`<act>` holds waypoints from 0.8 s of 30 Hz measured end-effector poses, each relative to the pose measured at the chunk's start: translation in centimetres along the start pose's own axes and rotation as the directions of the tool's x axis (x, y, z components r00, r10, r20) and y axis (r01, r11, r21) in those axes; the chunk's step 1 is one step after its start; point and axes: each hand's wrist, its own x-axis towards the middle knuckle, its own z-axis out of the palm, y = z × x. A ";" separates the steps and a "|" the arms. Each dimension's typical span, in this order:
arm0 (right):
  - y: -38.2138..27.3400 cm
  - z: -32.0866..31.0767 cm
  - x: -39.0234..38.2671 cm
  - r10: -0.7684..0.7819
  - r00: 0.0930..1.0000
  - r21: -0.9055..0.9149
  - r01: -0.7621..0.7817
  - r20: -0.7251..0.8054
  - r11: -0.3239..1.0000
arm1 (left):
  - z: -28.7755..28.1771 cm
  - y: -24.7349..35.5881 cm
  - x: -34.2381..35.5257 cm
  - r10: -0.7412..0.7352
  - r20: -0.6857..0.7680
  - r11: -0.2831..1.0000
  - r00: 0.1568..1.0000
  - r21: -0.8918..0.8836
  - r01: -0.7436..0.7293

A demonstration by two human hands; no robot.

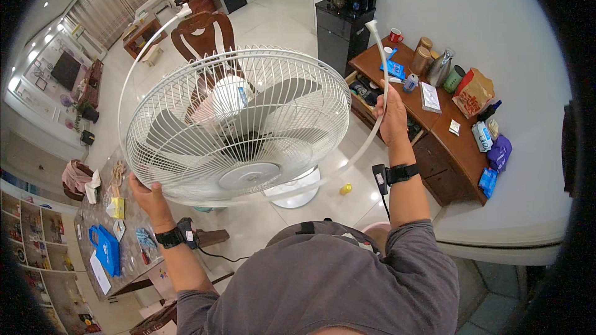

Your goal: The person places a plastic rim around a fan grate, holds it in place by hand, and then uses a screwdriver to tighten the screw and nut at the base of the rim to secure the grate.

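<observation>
A white fan (248,175) stands in front of me, its wire cage round and its dark grey blades showing through. A thin white open hoop (362,152) runs round the lower part of the cage, its two free ends pointing up at the far left and right. My right hand (392,115) is closed round the hoop's right arm, apart from the cage. My left hand (152,201) grips the hoop at the cage's lower left edge, thumb on the near side; its other fingers are partly hidden. The fan's round white base (297,193) rests on the tiled floor.
A brown wooden cabinet (428,125) with an open drawer stands to the right, holding cups, bottles and a paper bag (474,92). A wooden chair (202,34) is behind the fan. On the left table (127,253) lies a blue bag (105,251). A yellow object (346,189) sits on the floor.
</observation>
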 end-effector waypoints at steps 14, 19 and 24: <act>0.8 2.4 -0.1 0.053 0.998 -0.119 -0.056 -0.031 0.991 | -0.2 0.1 0.0 -0.020 0.036 0.999 0.999 -0.033 0.021; 3.3 1.9 1.3 -0.014 1.000 0.109 0.017 -0.024 0.994 | -0.3 -0.3 0.2 -0.021 0.035 0.999 0.999 -0.023 0.022; 3.4 1.8 1.9 0.047 0.998 0.117 -0.050 0.035 0.992 | -0.3 -0.1 0.0 -0.020 0.018 1.000 1.000 -0.008 0.020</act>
